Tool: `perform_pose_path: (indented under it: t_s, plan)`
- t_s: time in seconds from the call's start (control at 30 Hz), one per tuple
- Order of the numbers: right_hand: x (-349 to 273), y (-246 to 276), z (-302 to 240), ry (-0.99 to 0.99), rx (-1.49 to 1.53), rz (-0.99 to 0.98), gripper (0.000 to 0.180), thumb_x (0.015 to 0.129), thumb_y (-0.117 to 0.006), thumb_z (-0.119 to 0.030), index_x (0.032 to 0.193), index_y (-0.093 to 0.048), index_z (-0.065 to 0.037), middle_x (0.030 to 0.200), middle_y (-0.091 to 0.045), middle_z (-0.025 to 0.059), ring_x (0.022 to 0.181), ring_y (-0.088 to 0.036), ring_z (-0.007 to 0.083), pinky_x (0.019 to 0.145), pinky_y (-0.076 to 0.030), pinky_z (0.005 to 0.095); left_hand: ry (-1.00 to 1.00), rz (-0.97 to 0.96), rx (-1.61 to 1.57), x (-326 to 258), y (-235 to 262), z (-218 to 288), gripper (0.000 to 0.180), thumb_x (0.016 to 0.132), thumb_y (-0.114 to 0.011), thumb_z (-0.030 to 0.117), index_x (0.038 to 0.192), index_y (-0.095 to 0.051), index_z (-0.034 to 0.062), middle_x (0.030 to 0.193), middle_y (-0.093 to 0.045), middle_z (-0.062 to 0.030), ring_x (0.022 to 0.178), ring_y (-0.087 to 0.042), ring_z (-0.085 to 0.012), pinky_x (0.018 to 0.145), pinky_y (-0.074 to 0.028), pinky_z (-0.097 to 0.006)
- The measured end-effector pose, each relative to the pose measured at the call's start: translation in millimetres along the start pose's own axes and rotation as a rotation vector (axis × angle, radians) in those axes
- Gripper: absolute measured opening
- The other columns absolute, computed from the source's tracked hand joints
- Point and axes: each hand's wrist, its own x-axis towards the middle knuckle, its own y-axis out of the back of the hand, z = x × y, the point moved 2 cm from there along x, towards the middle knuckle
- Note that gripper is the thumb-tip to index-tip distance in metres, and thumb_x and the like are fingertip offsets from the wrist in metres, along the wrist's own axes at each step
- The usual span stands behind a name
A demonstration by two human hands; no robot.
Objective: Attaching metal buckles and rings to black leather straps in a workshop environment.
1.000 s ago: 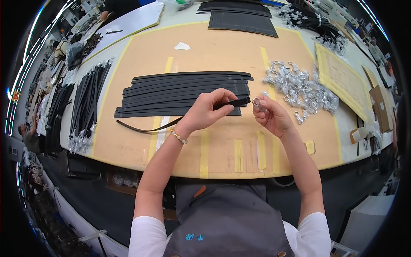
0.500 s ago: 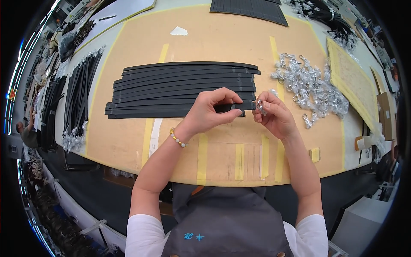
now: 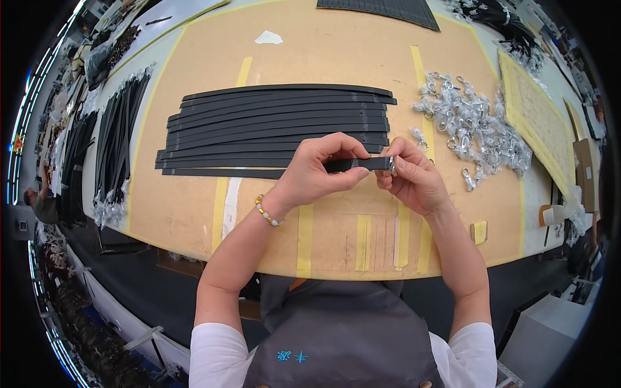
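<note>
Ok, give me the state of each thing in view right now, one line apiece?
Left hand: gripping a flat black strap.
Right hand: pinching a small silver metal clasp at the strap's end.
Flat black strap: held off the table.
Silver metal clasp: against the strap end.
Stack of black straps: lying flat.
Pile of silver clasps: loose, heaped.

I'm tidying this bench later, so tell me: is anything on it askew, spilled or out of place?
Nothing stands out. The black straps lie in a neat stack, the metal clasps sit in one loose heap to their right, and the left hand and right hand hold one strap level.
</note>
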Motion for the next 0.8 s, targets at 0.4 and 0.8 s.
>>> perform_pose_path:
  t_s: [0.4, 0.8]
  plan:
    - [-1.0, -6.3, 17.4, 0.025, -0.054, 0.005, 0.017, 0.100, -0.063, -0.015, 0.113, -0.055, -0.008, 0.108, -0.064, 0.0035, 0.097, -0.062, 0.0113, 0.087, -0.051, 0.0286, -0.023, -0.060, -0.123, -7.3, -13.3, 0.8, 0.022, 0.087, -0.077, 0.003, 0.106, -0.067, -0.0007, 0.096, -0.069, -0.0024, 0.090, -0.066, -0.0084, 0.079, -0.053, -0.023]
    - [-8.5, 0.6, 7.2, -0.067, -0.099, -0.051, 0.019, 0.093, -0.072, -0.010, 0.108, -0.063, -0.003, 0.113, -0.070, 0.0101, 0.104, -0.069, 0.0167, 0.093, -0.054, 0.0305, -0.209, 0.039, 0.269, -14.1, -10.4, 22.7, 0.020, 0.074, -0.079, 0.003, 0.092, -0.072, 0.0042, 0.079, -0.068, -0.0045, 0.066, -0.063, -0.0142, 0.055, -0.049, -0.025]
